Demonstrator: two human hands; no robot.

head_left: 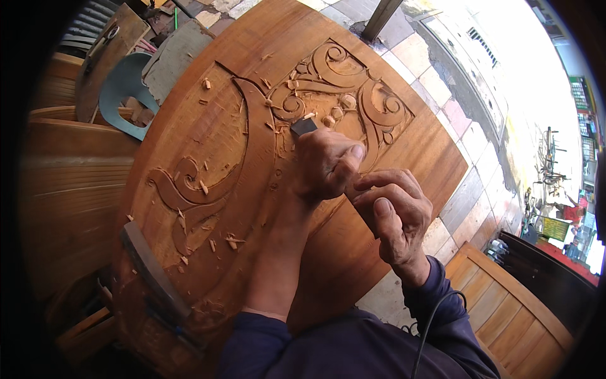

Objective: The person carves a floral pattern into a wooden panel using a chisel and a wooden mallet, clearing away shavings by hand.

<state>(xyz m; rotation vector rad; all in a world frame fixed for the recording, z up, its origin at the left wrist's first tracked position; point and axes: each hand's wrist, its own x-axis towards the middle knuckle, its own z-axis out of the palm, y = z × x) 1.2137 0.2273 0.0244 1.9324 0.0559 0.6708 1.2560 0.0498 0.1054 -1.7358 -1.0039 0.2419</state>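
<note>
A large brown wooden panel with carved scrolls and leaf shapes lies under my hands. My left hand is closed around a chisel, whose wide dark blade points up-left at the recessed ground beside a carved scroll. What looks like its brown handle shows between my hands. My right hand is curled at the handle's near end, thumb bent inward; its grip is partly hidden. Small round carved knobs stand just beyond the blade. Pale wood chips are scattered over the panel.
On the panel's lower left lies a long dark bar. A blue-grey chair back and stacked brown wooden pieces stand at the left. A slatted wooden panel is at lower right. A dark post rises beyond, on stone paving.
</note>
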